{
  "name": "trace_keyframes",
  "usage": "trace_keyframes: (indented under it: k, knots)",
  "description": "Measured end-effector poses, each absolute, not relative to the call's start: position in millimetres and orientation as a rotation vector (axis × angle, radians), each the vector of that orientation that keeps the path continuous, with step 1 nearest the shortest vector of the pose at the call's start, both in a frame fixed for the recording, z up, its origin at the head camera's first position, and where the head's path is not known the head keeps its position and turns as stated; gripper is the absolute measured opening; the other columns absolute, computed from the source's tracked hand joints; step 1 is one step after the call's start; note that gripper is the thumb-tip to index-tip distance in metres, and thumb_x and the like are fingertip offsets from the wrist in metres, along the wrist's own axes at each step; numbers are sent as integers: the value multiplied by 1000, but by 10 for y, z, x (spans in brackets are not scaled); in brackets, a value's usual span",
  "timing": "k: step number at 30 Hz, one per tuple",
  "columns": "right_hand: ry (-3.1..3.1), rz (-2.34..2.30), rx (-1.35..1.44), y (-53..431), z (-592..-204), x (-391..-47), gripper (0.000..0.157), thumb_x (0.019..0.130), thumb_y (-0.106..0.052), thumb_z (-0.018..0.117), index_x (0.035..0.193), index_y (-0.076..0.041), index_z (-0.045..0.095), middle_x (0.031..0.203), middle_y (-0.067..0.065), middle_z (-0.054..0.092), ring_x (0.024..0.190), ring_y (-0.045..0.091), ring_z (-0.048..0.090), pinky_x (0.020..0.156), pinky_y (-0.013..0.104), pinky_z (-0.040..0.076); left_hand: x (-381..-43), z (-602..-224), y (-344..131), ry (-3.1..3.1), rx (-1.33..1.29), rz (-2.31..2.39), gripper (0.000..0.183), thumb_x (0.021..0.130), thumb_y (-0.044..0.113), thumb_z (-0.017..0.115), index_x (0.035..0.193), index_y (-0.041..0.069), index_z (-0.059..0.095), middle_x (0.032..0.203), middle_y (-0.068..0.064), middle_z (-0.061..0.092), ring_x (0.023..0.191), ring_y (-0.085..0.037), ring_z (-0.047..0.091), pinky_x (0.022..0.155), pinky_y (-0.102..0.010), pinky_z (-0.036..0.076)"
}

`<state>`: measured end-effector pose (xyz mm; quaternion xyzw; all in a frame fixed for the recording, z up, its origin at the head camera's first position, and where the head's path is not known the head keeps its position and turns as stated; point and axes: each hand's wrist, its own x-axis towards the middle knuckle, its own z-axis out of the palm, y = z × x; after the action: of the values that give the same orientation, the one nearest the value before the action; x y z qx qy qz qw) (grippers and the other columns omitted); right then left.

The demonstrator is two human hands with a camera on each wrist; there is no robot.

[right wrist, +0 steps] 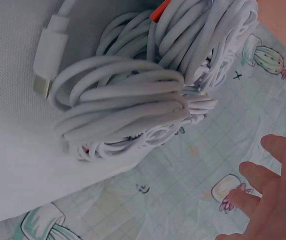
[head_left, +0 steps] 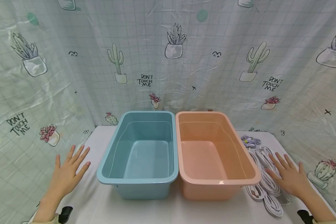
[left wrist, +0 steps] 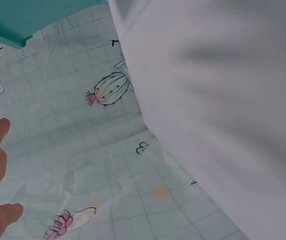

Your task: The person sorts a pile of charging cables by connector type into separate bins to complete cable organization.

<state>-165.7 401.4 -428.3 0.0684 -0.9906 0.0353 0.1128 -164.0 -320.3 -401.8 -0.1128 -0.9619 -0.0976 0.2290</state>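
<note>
My left hand (head_left: 65,175) is spread with straight fingers over the table's left edge, apart from the blue basin and holding nothing. On the other side my right hand (head_left: 291,180) is likewise spread, palm down, just right of several coiled white cables (head_left: 264,174); whether it touches them I cannot tell. The right wrist view shows a cable's metal-tipped plug (right wrist: 50,57) beside the coils. A blue plastic basin (head_left: 148,158) stands left of centre. Close against its right side stands an orange plastic basin (head_left: 201,158). I see nothing inside either one.
Behind the coils lies a smaller purplish cable bundle (head_left: 250,141). Everything stands on a white table (head_left: 100,205). A printed curtain (head_left: 156,62) with cactus drawings hangs behind the table and along both sides.
</note>
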Motion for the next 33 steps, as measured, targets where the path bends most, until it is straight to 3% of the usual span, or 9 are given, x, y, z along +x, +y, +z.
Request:
trace_keyframes:
  k: [9, 15, 21, 27, 33]
  knots:
    - [-2890, 48, 195, 4098, -4258, -1666, 73, 88, -46, 46, 145, -16, 12, 143, 27, 21, 135, 43, 2, 92, 73, -2, -1628, -3929, -3139, -2559, -370, -287, 53, 91, 32, 46, 141, 27, 28, 146, -8, 29, 140, -11, -2, 108, -55, -9]
    - [-2872, 32, 215, 4121, -4242, -1661, 73, 87, -45, 48, 144, -15, 14, 140, 28, 27, 134, 44, 8, 93, 72, 3, -1618, -3819, -3028, -2485, -424, -297, 51, 89, 28, 50, 138, 25, 35, 141, -9, 38, 139, -10, 9, 112, -49, -3]
    - [-2838, -4, 237, 4152, -4252, -1672, 69, 86, -42, 52, 141, -11, 24, 129, 29, 40, 122, 46, 29, 93, 70, 10, -1585, -3687, -2839, -2370, -504, -294, 44, 87, 28, 52, 130, 17, 48, 129, -14, 51, 137, -6, 19, 113, -46, 6]
    - [-2796, -67, 259, 4168, -4284, -1695, 61, 82, -39, 57, 129, -5, 41, 119, 27, 48, 106, 44, 41, 87, 65, 24, -1547, -3586, -2665, -2262, -635, -334, 43, 91, 37, 45, 126, 14, 53, 125, -10, 55, 134, -7, 28, 113, -43, 9]
    - [-2785, -92, 261, 4201, -4337, -1719, 54, 80, -37, 61, 118, -1, 50, 112, 25, 53, 101, 41, 47, 82, 63, 31, -1513, -3531, -2533, -2232, -743, -332, 45, 93, 40, 38, 126, 13, 53, 130, -5, 53, 133, -12, 32, 114, -40, 9]
